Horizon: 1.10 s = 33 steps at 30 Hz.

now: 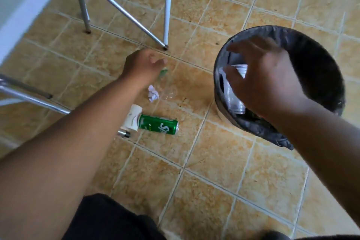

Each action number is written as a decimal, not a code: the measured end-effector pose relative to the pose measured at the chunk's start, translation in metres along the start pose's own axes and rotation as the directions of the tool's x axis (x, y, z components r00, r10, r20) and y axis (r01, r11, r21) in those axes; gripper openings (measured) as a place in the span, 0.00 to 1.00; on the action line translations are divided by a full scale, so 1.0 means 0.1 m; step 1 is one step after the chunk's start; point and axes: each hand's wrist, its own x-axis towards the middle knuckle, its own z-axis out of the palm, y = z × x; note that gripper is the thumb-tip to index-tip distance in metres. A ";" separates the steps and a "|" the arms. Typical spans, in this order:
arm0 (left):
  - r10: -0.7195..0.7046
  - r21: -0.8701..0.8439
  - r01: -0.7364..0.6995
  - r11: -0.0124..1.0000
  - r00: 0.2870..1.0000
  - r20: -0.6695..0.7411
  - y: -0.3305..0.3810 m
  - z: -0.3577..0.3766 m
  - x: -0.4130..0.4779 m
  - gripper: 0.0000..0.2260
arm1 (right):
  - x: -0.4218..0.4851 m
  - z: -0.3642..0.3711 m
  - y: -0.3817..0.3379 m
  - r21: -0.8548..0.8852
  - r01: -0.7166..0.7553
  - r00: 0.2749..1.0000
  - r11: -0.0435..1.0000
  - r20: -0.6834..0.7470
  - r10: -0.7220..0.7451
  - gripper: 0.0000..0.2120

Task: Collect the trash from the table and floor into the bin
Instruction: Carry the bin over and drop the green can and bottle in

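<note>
My right hand (261, 78) hovers over the round bin with a black liner (319, 60), fingers spread, holding nothing. A clear plastic cup (233, 97) lies inside the bin just under that hand. My left hand (143, 64) is low over the floor with its fingers closed on a small green item (163, 72); a faint clear plastic shape (170, 93) shows below it, too blurred to identify. On the tiles lie a crumpled white paper (153, 93), a green drink can (158, 124) on its side and a white paper cup (133, 117) touching the can.
A white table top (21, 11) fills the upper left, with its metal legs and cross brace (120, 10) standing on the tiles behind the trash. Another metal frame (29, 97) juts in from the left. My dark-clothed legs (109, 220) are at the bottom.
</note>
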 end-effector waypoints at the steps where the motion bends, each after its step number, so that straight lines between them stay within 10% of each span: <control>1: -0.043 0.076 0.040 0.996 0.998 0.035 -0.21 -0.01 0.03 0.20 | -0.01 0.15 -0.20 0.029 0.058 0.998 0.998 0.038 -0.059 0.16; 5: -0.251 0.337 0.180 0.924 0.951 0.182 -1.19 0.17 -0.09 0.31 | -0.12 0.93 -0.69 0.049 0.199 0.938 0.979 0.280 -0.205 0.15; 13: -0.313 0.427 0.173 0.888 0.907 0.283 -1.98 0.42 -0.12 0.37 | -0.49 2.33 -0.68 -0.137 0.042 0.732 0.990 0.679 0.063 0.21; 23: -0.343 0.461 0.207 0.863 0.910 0.234 -1.92 0.61 -0.07 0.35 | -0.59 2.35 -0.65 -0.149 -0.027 0.768 0.988 0.630 0.116 0.16; 33: -0.165 0.252 0.138 0.958 0.982 0.091 -1.20 -0.13 0.03 0.30 | 0.07 0.86 -0.81 -0.216 0.163 0.919 0.963 0.388 -0.069 0.15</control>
